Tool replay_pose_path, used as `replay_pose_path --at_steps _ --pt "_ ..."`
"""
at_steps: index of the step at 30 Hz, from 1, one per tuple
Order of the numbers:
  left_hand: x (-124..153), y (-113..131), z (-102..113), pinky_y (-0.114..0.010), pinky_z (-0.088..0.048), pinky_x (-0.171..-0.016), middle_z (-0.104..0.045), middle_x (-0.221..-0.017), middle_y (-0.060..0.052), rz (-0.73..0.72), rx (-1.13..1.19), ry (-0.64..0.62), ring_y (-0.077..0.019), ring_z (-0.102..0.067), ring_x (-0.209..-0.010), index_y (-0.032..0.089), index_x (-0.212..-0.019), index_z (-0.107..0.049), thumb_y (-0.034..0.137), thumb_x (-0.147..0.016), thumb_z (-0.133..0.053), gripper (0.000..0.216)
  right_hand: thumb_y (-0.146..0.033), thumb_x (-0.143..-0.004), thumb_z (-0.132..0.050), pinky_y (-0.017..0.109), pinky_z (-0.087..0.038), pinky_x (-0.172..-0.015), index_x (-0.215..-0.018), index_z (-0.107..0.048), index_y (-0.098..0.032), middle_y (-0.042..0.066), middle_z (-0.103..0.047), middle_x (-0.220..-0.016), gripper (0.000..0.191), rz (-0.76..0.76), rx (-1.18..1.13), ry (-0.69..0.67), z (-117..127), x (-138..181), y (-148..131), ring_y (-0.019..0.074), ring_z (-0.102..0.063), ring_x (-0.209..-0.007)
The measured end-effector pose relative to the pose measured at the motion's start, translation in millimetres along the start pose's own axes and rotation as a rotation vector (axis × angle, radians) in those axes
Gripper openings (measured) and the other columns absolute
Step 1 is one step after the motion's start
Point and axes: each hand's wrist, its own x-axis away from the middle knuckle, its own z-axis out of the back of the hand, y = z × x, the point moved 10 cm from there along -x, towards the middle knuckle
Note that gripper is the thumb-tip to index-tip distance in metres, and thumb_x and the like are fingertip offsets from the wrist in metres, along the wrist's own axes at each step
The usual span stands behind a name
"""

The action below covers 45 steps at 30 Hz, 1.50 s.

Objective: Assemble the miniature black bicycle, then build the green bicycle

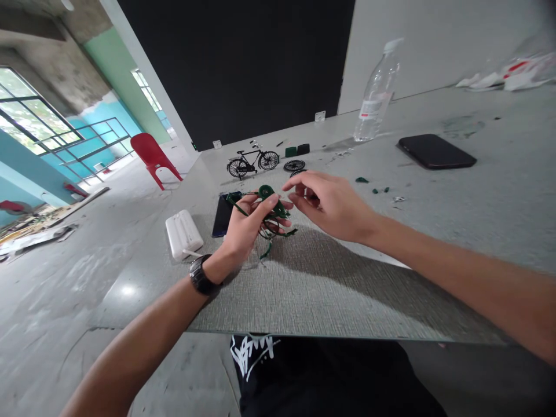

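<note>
My left hand [249,220], with a black watch on its wrist, is closed around a green model bicycle frame [278,204]. The frame has a round disc-like part near the thumb and thin rods sticking out to the left. Just right of it is my right hand [332,202], its thumb and fingertips drawn close together; anything between them is too small to make out. Below the left hand, a thin dark ring [270,227] and a green curved piece [266,250] show. Beyond the hands stands a black model bicycle [252,160], with a small spoked wheel [295,165] lying flat beside it.
A white power bank [183,234] and a dark phone [221,215] lie on the left. Small green parts [361,180] are scattered at right, near a black phone [436,151]. A clear bottle [377,95] stands behind. The grey table [304,301] ends near my lap.
</note>
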Motion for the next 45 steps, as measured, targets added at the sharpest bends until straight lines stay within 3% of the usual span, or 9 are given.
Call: replay_pose_path --at_steps 3,7,13,21,30,36,42,45 --pt "-2.8 -7.6 6.5 -0.024 -0.059 -0.051 -0.074 -0.084 -0.004 0.054 0.082 0.052 -0.0153 -0.074 -0.062 0.016 -0.089 -0.062 0.043 -0.082 -0.079 0.032 -0.036 -0.105 -0.051 0.03 -0.04 -0.066 -0.106 -0.062 -0.017 0.005 -0.066 -0.088 0.022 0.034 -0.041 0.058 2.2 2.4 -9.5 0.0148 -0.054 -0.069" --pt "-1.3 -7.8 6.7 -0.023 -0.061 -0.053 -0.069 -0.08 -0.001 0.037 0.122 0.086 -0.0132 -0.07 -0.066 0.015 -0.091 -0.064 0.043 -0.08 -0.082 0.035 -0.04 -0.104 -0.054 0.03 -0.039 -0.064 -0.101 -0.064 -0.017 0.005 -0.065 -0.087 0.025 0.086 -0.071 0.018 -7.2 4.0 -16.5 0.0158 -0.055 -0.072" --pt "0.7 -9.4 1.0 -0.025 -0.061 -0.054 -0.069 -0.083 -0.002 0.059 0.101 0.057 -0.0121 -0.067 -0.065 0.015 -0.086 -0.066 0.046 -0.078 -0.084 0.037 -0.039 -0.099 -0.062 0.031 -0.039 -0.063 -0.088 -0.066 -0.017 0.004 -0.063 -0.081 0.025 -0.031 -0.183 0.016 -8.6 3.4 -7.7 0.0155 -0.055 -0.07" --pt "0.0 -9.0 -3.0 -0.023 -0.059 -0.052 -0.063 -0.071 0.002 0.067 0.1 0.038 -0.0093 -0.063 -0.054 0.017 -0.084 -0.063 0.059 -0.082 -0.077 0.045 -0.045 -0.093 -0.07 0.031 -0.036 -0.058 -0.093 -0.069 -0.017 0.001 -0.061 -0.076 0.028 -0.131 -0.23 0.039 -7.1 3.2 0.5 0.0134 -0.05 -0.064" --pt "2.1 -17.5 1.6 -0.022 -0.056 -0.048 -0.056 -0.067 0.005 0.106 0.062 0.103 -0.0095 -0.062 -0.051 0.022 -0.08 -0.05 0.073 -0.084 -0.067 0.054 -0.052 -0.092 -0.07 0.032 -0.034 -0.055 -0.086 -0.068 -0.02 -0.002 -0.056 -0.068 0.032 -0.249 -0.373 -0.062 -22.8 5.6 9.7 0.0126 -0.047 -0.06" --pt "4.7 -20.3 6.8 -0.021 -0.056 -0.051 -0.064 -0.076 0.003 0.134 0.064 0.142 -0.0104 -0.067 -0.054 0.022 -0.09 -0.055 0.075 -0.09 -0.058 0.053 -0.052 -0.093 -0.069 0.032 -0.035 -0.056 -0.081 -0.065 -0.02 -0.002 -0.055 -0.069 0.034 -0.287 -0.479 -0.089 -27.1 6.5 10.8 0.0127 -0.047 -0.061" --pt "4.8 -11.4 0.9 -0.022 -0.058 -0.056 -0.071 -0.083 -0.002 0.138 0.146 0.095 -0.0112 -0.069 -0.059 0.018 -0.101 -0.063 0.077 -0.096 -0.039 0.064 -0.051 -0.094 -0.068 0.032 -0.038 -0.059 -0.087 -0.059 -0.021 0.0 -0.059 -0.078 0.032 -0.27 -0.555 0.005 -18.4 5.5 14.0 0.0139 -0.051 -0.068" --pt "4.1 -9.1 0.1 -0.022 -0.057 -0.057 -0.073 -0.085 -0.005 0.151 0.173 0.101 -0.0118 -0.069 -0.06 0.016 -0.099 -0.066 0.076 -0.098 -0.036 0.068 -0.047 -0.095 -0.068 0.031 -0.04 -0.058 -0.111 -0.058 -0.022 -0.001 -0.06 -0.079 0.032 -0.28 -0.619 0.007 -18.1 6.5 13.9 0.0153 -0.053 -0.068"
